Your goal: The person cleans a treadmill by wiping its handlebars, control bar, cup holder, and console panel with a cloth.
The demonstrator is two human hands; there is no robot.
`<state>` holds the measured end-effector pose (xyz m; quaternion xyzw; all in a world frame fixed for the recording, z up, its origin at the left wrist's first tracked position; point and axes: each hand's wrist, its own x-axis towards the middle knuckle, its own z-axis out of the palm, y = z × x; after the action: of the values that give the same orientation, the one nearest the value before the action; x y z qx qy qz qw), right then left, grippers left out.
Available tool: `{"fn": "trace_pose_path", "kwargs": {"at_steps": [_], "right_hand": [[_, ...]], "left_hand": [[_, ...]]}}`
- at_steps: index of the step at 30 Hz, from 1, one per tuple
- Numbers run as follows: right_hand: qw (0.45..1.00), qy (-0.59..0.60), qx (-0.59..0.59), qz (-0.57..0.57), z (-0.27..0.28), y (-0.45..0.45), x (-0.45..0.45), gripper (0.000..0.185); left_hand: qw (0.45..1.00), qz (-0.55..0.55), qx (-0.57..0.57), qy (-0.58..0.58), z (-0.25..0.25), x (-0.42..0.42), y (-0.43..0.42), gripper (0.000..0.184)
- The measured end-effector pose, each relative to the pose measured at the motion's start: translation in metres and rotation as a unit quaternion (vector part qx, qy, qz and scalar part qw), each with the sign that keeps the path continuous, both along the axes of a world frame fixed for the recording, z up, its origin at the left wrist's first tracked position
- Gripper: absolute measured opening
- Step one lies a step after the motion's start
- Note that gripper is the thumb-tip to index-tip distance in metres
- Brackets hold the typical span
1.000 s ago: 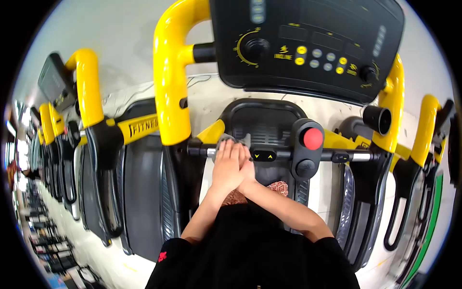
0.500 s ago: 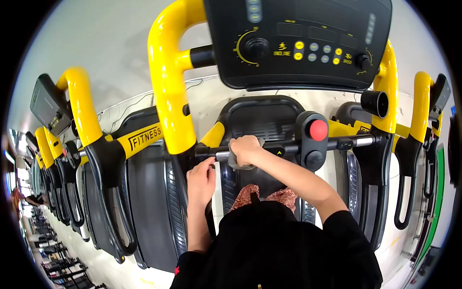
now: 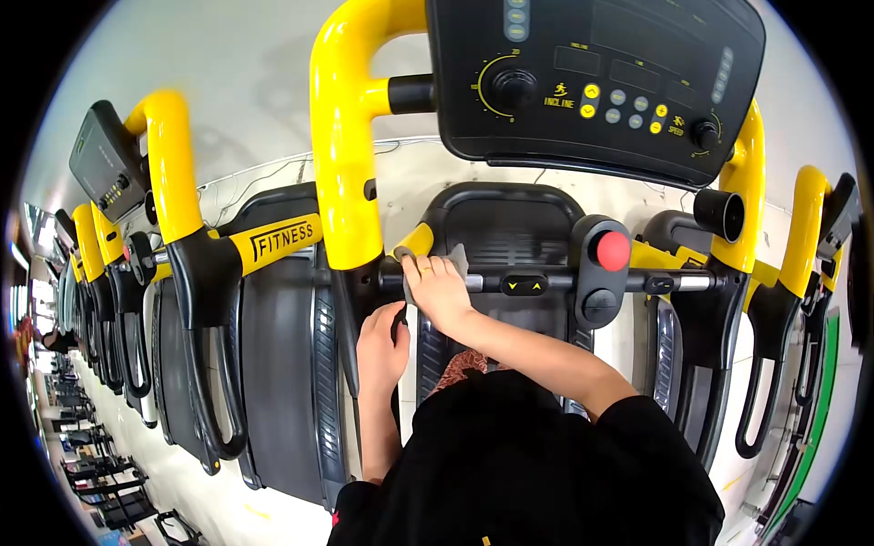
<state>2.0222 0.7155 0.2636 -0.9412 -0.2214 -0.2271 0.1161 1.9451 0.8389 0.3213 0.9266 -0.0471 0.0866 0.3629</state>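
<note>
one grey cloth (image 3: 460, 259) is lying over the left end of a treadmill's handlebar (image 3: 489, 280), bunching under the right hand (image 3: 440, 289), whose fingers are wrapping over it and holding it against the bar; one ring (image 3: 425, 267) is showing on that hand. the left hand (image 3: 381, 350) is hovering just below, beside the black post (image 3: 353, 314), thumb and forefinger standing a little apart, and i cannot tell whether it is holding anything. the work is seemingly going on at this end alone: the cloth is covering only that stretch, the middle and right of the bar are lying bare of it, and nothing is showing which parts are done and which are left. farther along, the bar is carrying two small button panels (image 3: 525, 285) and one black pod (image 3: 598, 293) with one red button (image 3: 613, 250). above, one console (image 3: 605, 150) is bearing two round dials (image 3: 513, 88), two yellow uprights (image 3: 346, 164) are flanking it, and one cup holder (image 3: 719, 214) is sitting by the right one. beyond, one yellow brace (image 3: 278, 241) is reading "fitness" on the left-hand neighbouring treadmill (image 3: 282, 364), and more machines are standing on both sides, too small to count surely.
</note>
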Motion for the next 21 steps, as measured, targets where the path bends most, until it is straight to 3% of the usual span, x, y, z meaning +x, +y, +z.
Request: {"fn": "trace_pose_path", "kwargs": {"at_steps": [3,6,7,9,13,17,19,21], "right_hand": [[0.974,0.223,-0.030,0.011,0.013,-0.034,0.006,0.033],[0.894,0.444,-0.059,0.012,0.042,-0.068,0.028,0.046],[0.894,0.445,-0.059,0.012,0.042,-0.069,0.038,0.046],[0.831,0.544,-0.095,0.069,0.038,-0.068,0.054,0.047],[0.829,0.542,-0.077,0.114,0.023,-0.048,0.060,0.057],[0.948,0.309,0.029,0.067,0.029,-0.010,0.022,0.049],[0.967,0.239,0.055,0.075,0.013,0.000,0.006,0.048],[0.995,0.048,0.017,0.082,0.001,0.002,-0.009,0.042]], "left_hand": [[0.998,-0.063,-0.015,-0.006,0.006,0.013,-0.012,0.034],[0.990,-0.116,-0.062,0.055,0.007,0.024,-0.020,0.038],[0.985,-0.123,-0.093,0.084,0.012,0.024,-0.023,0.035],[0.978,-0.148,-0.078,0.122,0.004,0.020,-0.021,0.033],[0.954,-0.196,-0.014,0.225,-0.029,0.000,-0.012,0.033],[0.953,-0.147,-0.094,0.250,-0.044,-0.018,-0.019,0.038],[0.964,-0.121,-0.121,0.203,-0.052,-0.022,-0.020,0.035],[0.962,-0.113,-0.123,0.214,-0.053,-0.024,-0.017,0.033]]}}
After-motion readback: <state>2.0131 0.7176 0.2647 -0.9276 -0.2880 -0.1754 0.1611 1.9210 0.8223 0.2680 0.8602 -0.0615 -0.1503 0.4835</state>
